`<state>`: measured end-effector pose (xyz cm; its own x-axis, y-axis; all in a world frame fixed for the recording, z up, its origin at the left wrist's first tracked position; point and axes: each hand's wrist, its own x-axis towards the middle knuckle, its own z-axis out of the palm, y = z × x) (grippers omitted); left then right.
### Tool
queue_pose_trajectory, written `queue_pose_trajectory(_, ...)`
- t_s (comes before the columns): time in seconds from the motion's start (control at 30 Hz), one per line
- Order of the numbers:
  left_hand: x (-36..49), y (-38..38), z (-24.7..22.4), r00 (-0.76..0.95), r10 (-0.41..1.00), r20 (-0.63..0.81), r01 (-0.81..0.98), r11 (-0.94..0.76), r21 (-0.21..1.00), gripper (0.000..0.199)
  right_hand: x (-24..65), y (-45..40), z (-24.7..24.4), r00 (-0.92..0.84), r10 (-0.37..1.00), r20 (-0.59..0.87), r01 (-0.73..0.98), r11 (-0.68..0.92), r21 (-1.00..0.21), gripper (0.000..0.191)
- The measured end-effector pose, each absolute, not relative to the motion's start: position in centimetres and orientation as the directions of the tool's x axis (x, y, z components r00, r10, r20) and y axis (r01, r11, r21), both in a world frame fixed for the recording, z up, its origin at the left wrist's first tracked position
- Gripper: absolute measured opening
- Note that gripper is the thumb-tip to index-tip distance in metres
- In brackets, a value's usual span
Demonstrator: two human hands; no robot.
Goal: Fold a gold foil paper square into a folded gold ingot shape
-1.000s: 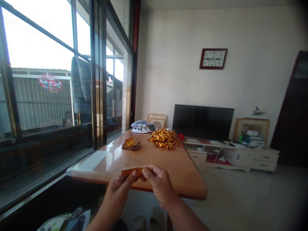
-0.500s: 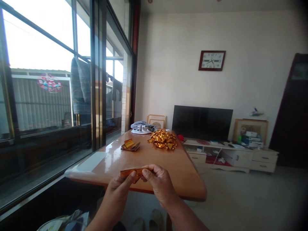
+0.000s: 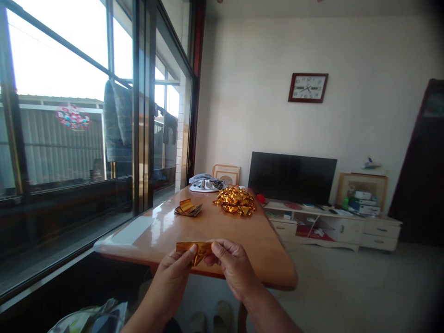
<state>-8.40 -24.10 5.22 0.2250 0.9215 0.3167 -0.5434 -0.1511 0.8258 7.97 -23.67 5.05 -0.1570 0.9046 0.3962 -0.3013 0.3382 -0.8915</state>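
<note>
A strip of gold foil paper (image 3: 200,254), partly folded with a pointed flap hanging at its middle, is stretched between my two hands above the table's near edge. My left hand (image 3: 175,268) pinches it near the middle, thumb on top. The right end is gripped between thumb and fingers of my right hand (image 3: 231,259). Farther back on the table lies a small stack of gold foil sheets (image 3: 188,208), the top one curled up. Right of that stack is a heap of folded gold foil pieces (image 3: 236,201).
The glossy wooden table (image 3: 215,226) runs away from me beside a large window. Folded cloth (image 3: 204,183) sits at its far end. A television (image 3: 292,175) stands on a low white cabinet (image 3: 347,226). Slippers (image 3: 222,317) and a bag (image 3: 93,319) are below.
My right hand has shifted slightly right, and the foil shows more of its face with the pointed flap clearer. My left hand keeps its pinch. The view has moved a little.
</note>
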Motion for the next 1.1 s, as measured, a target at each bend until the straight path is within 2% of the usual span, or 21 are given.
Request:
queue_pose_trajectory(0.13, -8.4, -24.0, 5.0, 0.214, 0.921, 0.324, -0.545, -0.163, 0.823, 0.022, 8.3, -23.5, 4.6, -0.136, 0.906, 0.400, -0.287, 0.350, -0.892, 0.036)
queue_pose_trajectory(0.47, -8.3, -23.7, 4.7, 0.164, 0.937, 0.309, -0.543, -0.175, 0.821, 0.022, 9.0, -24.0, 5.1, -0.048, 0.848, 0.528, -0.057, 0.525, -0.849, 0.032)
queue_pose_trajectory(0.87, -9.0, -24.4, 5.3, 0.161, 0.935, 0.317, -0.379, -0.238, 0.894, 0.027, 10.2, -23.9, 4.7, -0.104, 0.897, 0.429, -0.063, 0.424, -0.903, 0.032)
queue_pose_trajectory(1.03, -8.6, -24.8, 5.3, 0.177, 0.923, 0.341, -0.311, -0.276, 0.909, 0.024, 9.7, -24.6, 6.4, -0.122, 0.857, 0.501, 0.155, 0.515, -0.843, 0.035)
queue_pose_trajectory(1.1, -8.5, -25.0, 5.4, 0.177, 0.918, 0.355, -0.287, -0.297, 0.911, 0.022, 9.2, -24.9, 6.8, -0.168, 0.835, 0.524, 0.217, 0.550, -0.806, 0.029)
